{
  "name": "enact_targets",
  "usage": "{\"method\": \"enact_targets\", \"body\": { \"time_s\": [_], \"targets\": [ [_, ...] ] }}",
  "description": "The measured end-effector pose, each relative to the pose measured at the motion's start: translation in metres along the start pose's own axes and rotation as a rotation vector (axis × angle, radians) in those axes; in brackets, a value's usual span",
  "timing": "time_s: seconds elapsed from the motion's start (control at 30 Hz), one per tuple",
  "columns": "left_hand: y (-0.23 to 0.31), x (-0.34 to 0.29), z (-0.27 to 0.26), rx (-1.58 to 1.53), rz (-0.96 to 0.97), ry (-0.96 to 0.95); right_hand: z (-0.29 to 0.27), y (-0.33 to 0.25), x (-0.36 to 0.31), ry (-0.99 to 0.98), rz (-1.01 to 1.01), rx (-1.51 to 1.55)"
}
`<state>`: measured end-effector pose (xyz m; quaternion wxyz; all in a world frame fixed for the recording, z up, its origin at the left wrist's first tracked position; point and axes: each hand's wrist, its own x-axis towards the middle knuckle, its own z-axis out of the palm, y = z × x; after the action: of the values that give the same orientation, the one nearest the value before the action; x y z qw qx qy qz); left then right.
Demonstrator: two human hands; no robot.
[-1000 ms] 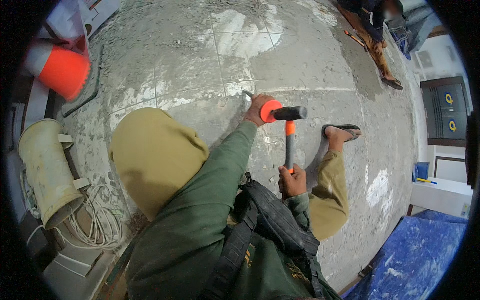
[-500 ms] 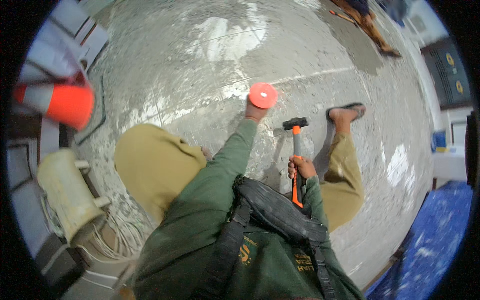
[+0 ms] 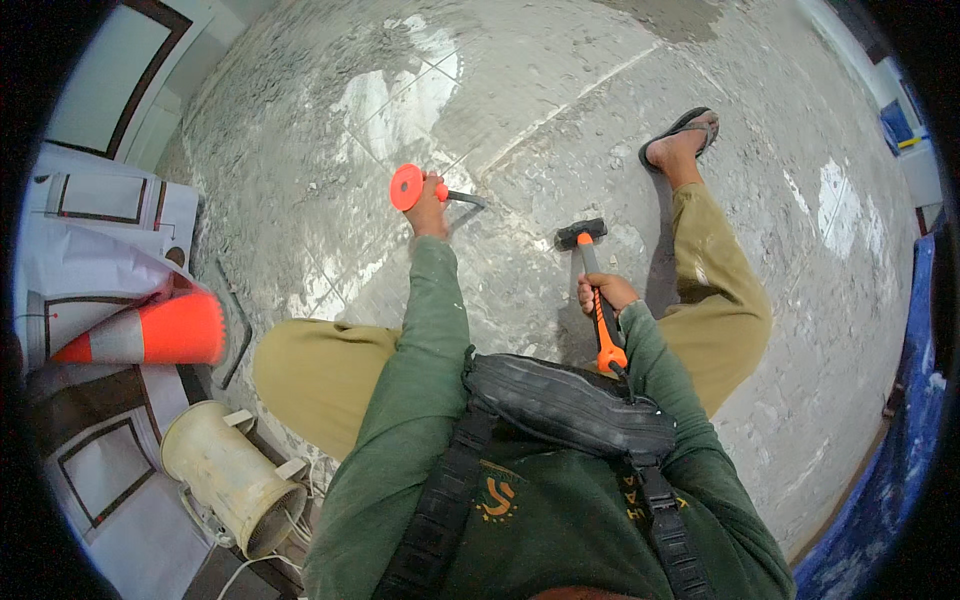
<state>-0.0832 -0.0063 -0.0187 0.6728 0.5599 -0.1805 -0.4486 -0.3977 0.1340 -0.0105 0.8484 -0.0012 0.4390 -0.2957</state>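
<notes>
My left hand [image 3: 428, 212] is closed round the grip of a chisel [image 3: 466, 198] with a round orange hand guard [image 3: 405, 187]. The chisel's dark shaft slants down to the right, and its tip is at or close to the floor by a tile joint. In my right hand [image 3: 608, 292] is a club hammer [image 3: 609, 345], its fingers wrapped round the grey, black and orange handle. The hammer's black head [image 3: 581, 234] points away from me, to the right of the chisel and apart from it.
Rough, dusty tile floor [image 3: 560, 140] with white patches and crumbs spreads ahead. On the left lie an orange traffic cone [image 3: 180, 328], a dirty cream cylinder [image 3: 225, 475] with cords, and a dark bent bar [image 3: 238, 325]. A blue sheet [image 3: 890, 480] borders the right.
My left hand has moved left and turned, so the chisel's shaft now shows beside the guard. The hammer stays in my right hand, tilted differently. My view has shifted; the other person's leg is out of sight.
</notes>
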Motion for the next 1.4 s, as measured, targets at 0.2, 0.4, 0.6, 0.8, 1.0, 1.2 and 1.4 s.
{"method": "enact_targets", "body": {
  "time_s": [0.2,0.4,0.6,0.8,1.0,1.2,1.4],
  "targets": [
    [-0.015,0.023,0.018,0.041,0.072,-0.026,-0.001,-0.002,-0.005,0.049,-0.027,-0.039],
    [-0.003,0.074,-0.017,0.801,0.861,0.073,0.003,-0.003,-0.004,0.067,-0.009,-0.063],
    [0.03,0.047,-0.008,0.205,0.162,0.026,0.0,-0.004,-0.001,0.054,0.005,-0.036],
    [0.01,0.023,0.007,0.169,0.221,-0.119,0.0,-0.003,-0.001,0.057,0.021,-0.01],
    [-0.003,0.049,-0.015,0.496,0.463,-0.115,0.012,-0.004,-0.004,0.221,-0.012,-0.537],
    [0.029,0.015,0.013,0.292,0.276,-0.139,0.025,0.008,-0.006,0.421,-0.05,-1.064],
    [0.02,0.01,0.026,0.25,0.262,-0.233,0.018,0.024,0.009,0.519,-0.119,-1.291]
  ]
}}
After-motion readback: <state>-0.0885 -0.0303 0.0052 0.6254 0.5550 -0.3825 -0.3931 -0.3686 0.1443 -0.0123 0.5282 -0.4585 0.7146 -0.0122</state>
